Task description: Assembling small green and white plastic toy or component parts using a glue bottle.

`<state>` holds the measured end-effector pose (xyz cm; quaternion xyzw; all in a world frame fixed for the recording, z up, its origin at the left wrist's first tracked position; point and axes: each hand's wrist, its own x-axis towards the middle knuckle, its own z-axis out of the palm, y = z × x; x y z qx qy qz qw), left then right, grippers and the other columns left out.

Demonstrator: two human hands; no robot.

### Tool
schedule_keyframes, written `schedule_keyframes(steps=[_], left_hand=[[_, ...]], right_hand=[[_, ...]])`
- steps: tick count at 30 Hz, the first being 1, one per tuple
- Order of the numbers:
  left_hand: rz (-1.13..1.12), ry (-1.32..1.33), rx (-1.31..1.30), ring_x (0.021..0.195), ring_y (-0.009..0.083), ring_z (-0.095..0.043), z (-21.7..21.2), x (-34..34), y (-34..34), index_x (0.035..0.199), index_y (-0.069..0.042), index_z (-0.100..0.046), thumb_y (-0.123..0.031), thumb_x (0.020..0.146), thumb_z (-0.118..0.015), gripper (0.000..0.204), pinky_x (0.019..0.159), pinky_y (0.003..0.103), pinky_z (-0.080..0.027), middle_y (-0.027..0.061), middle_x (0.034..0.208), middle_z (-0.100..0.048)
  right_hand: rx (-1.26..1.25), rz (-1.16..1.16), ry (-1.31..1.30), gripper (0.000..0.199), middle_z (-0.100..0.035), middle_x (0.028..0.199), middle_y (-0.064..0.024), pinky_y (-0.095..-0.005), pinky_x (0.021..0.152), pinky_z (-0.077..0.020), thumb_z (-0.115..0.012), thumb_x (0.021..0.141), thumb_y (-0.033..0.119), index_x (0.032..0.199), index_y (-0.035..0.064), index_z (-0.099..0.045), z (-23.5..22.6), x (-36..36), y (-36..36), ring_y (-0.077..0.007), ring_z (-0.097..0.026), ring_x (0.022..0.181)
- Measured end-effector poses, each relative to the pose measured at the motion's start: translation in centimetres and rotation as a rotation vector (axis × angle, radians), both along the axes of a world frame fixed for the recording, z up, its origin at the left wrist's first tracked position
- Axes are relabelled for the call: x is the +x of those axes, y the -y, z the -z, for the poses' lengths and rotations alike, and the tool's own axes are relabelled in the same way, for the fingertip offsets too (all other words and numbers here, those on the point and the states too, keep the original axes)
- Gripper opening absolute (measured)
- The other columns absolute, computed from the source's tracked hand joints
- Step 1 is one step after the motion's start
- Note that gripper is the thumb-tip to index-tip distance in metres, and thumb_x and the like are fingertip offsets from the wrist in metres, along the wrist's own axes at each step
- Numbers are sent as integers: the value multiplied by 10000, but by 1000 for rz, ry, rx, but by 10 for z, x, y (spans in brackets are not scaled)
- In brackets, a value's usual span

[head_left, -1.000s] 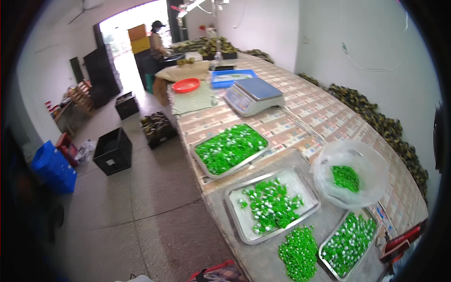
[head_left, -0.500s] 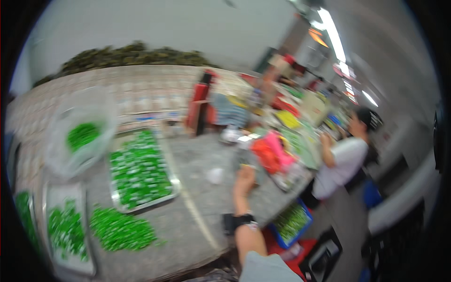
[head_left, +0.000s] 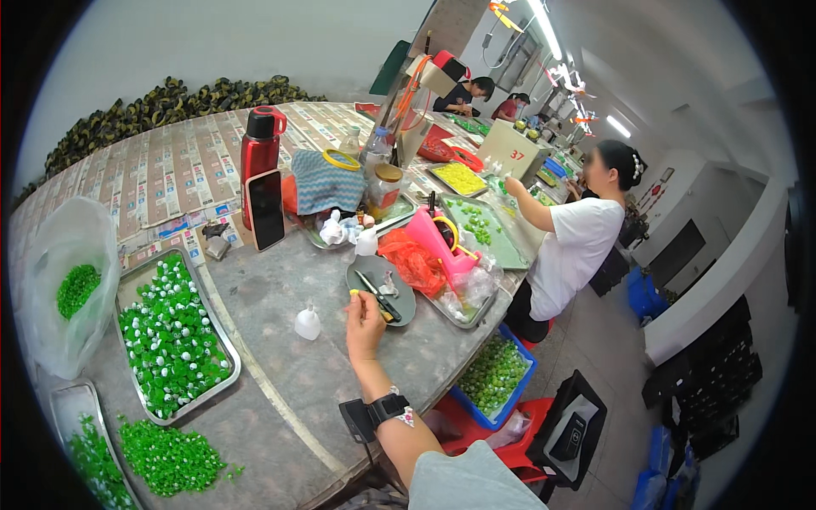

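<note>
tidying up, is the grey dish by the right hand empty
Not empty: a slim pen-like tool lies in the grey dish, beside the right hand.

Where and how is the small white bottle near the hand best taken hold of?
Probably grip the small white bottle by its wide, rounded body, coming from its right. It appears to stand upright, with a thin spout on top that looks too slender to hold well. The right hand is on its right, with only bare tabletop between.

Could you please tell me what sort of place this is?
It looks like a workshop for handwork, perhaps assembling small parts: a long worktable, a heap of small green pieces, and a co-worker beside the table.
</note>
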<state>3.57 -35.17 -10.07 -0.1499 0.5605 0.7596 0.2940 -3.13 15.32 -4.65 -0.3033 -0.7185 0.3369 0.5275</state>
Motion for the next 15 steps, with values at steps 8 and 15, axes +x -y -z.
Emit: schedule_keyframes(steps=[8, 15], left_hand=[[-198, -159, -35, 711, 145, -515, -27, 3, 6, 929, -37, -521, -237, 782, -537, 249, 600, 227, -397, 64, 810, -559], [-407, -311, -132, 707, 146, -510, -67, 33, 27, 922, -37, -524, -250, 778, -543, 258, 588, 224, -389, 64, 805, -559]], right_hand=[[-63, -73, -124, 143, -530, 608, -52, -247, 479, -391, -510, 796, 166, 838, 30, -529, -10, 7, 2, -132, -509, 507], [-119, -157, -150, 138, -520, 623, -37, -208, 520, -407, -479, 811, 112, 847, -17, -510, -26, 12, 10, -80, -500, 555]])
